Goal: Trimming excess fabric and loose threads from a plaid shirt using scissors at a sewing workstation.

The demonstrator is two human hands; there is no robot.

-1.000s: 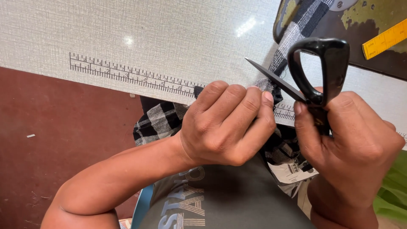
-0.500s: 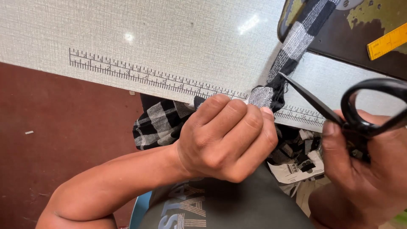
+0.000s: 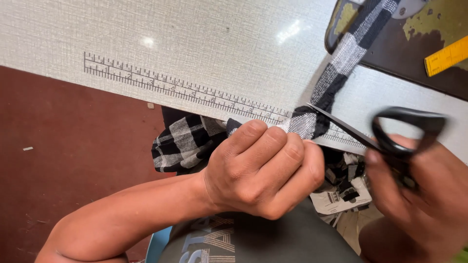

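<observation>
Left hand (image 3: pixel 263 170): closed in a fist on the strip (image 3: pixel 336 73), which is clamped at its near end just over the counter's near edge.
Strip: black, white and grey checked cloth; stretched from the fist diagonally toward the far right corner, where it passes over a dark curved part (image 3: pixel 336 24); held taut, by judgement so that the blades meet it cleanly.
Right hand (image 3: pixel 419 195): closed through the handles of the scissors (image 3: pixel 385 134); blurred, so finger placement cannot be told exactly.
Scissors: black; blade tip laid at the strip just beyond the fist; whether the blades are parted cannot be told.
Counter (image 3: pixel 195 44): pale, textured; a printed ruler (image 3: pixel 195 90) runs along the near edge.
Cloth bundle (image 3: pixel 185 141): same checked pattern, hanging below the near edge beside the left wrist.
Yellow rule (image 3: pixel 446 56): lying on the dark surface at the far right corner.
Containers: none seen.
</observation>
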